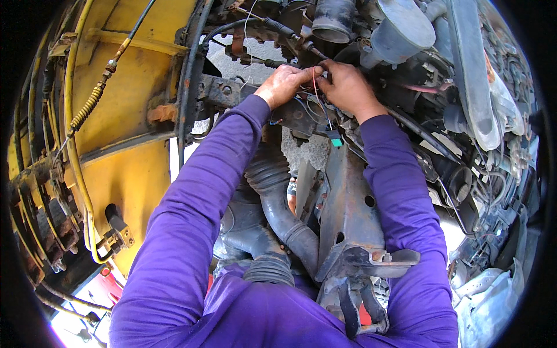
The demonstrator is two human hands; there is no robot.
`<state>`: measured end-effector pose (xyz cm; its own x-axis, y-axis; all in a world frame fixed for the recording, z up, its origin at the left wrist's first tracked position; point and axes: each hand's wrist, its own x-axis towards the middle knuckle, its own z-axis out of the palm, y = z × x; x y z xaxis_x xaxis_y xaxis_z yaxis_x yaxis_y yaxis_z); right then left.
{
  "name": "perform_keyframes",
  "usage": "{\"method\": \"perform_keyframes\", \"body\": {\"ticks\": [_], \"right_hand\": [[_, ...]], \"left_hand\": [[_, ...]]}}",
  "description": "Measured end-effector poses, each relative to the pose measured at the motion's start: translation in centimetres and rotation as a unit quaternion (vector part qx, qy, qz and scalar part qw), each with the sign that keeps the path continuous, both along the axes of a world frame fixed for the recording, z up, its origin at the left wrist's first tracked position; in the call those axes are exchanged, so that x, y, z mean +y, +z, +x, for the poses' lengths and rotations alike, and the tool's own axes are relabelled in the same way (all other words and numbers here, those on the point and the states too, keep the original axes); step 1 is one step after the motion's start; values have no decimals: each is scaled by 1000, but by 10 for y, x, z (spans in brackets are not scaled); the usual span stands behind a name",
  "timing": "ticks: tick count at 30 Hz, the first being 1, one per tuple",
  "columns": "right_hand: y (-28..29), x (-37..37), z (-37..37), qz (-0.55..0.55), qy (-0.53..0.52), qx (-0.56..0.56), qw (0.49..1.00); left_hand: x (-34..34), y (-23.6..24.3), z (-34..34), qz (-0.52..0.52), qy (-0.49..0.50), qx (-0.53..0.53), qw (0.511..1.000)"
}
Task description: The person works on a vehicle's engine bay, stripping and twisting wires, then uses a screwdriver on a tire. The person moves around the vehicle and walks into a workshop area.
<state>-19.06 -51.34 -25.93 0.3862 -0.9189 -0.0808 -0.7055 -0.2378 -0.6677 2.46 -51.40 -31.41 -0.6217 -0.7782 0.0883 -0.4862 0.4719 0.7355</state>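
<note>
- Step in hand: thin-wire handling, by my judgement, with both hands brought together over the exposed machinery.
- Left hand (pixel 284 85): thumb and forefinger drawn to a narrow pinch, apparently on the red wire (pixel 315 84).
- Right hand (pixel 351 90): fingers curled narrow, just beside the left fingertips. Whether they also grip the wire, I cannot tell from here.
- Red wire: located at the meeting fingertips, running down below them.
- Green connector (pixel 336 141): hangs below the fingers, near the lower ends of the thin leads.
- Blue wire (pixel 303 105): loops below the left fingers, in front of the dark metal bracket (pixel 297 120).
- Surroundings: yellow panel (pixel 139 191) well to the left of the fingers; ribbed hose (pixel 268 168) below them; grey funnel-shaped part (pixel 403 35) above and to the right.
- Next move: should call for a steady pinch and light tension, keeping the leads separated.
- Markings: no brand, label or lettering is legible on the wires, connector or nearby parts.
</note>
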Motion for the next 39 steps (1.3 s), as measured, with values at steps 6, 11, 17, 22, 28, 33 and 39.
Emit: {"method": "perform_keyframes", "body": {"ticks": [6, 11, 17, 22, 28, 33, 39], "right_hand": [[8, -2, -7, 8, 10, 44, 999], [11, -4, -13, 83, -3, -5, 997], [1, -9, -23, 274, -15, -144, 951], [6, -6, -16, 173, 41, -100, 979], [-12, 0, -2, -23, -3, -33, 999], [-6, 0, 1, -51, -9, 31, 998], [10, -2, -4, 63, -39, 2, 997]], "left_hand": [[4, 24, -7, 133, 36, -4, 990], [8, 22, -12, 171, 107, 43, 979], [2, 22, -5, 93, 38, -65, 993], [7, 25, -4, 32, 35, -43, 998], [4, 35, -16, 280, 132, 0, 951], [2, 16, -8, 248, 87, 12, 965], [1, 5, 4, 19, 0, 11, 1000]]}}
